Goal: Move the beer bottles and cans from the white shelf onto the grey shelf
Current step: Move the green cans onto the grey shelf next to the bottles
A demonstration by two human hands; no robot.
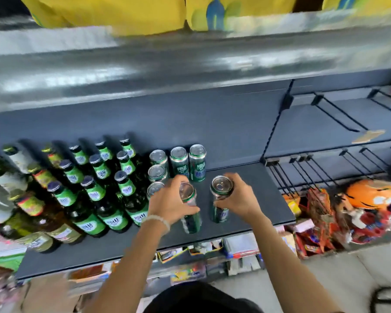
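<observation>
The left hand (169, 201) is wrapped round the upper part of one green beer can (190, 207), and the right hand (236, 199) grips another green can (220, 199) the same way, fingers curled at the rim; both cans stand upright over the grey shelf (246, 177), and they look to be at or just above its surface, though the blur on the left one makes contact hard to call. The grip up high reads as deliberate; it leaves the base free to land flat and lets each can slide in close to its neighbours.

Just behind the hands stand the cans already placed (178, 161), lined up in short rows running front to back; the two in hand seem aimed at extending those rows, so the block stays tidy. To the left, packed tight, are the green-labelled beer bottles (95, 177), and beyond them some bottles with yellow and red labels (32, 199), all on the same grey board.

The task looks well along, going by how full that shelf is; the white shelf is nowhere in view, so what remains on it cannot be judged. The front can of the left row sits partly behind the left hand; the shelf above (145, 64) is smeared by motion, and the yellow packs (122, 12) on it are cut off at the top; the goods on the lower right are too jumbled to name.
</observation>
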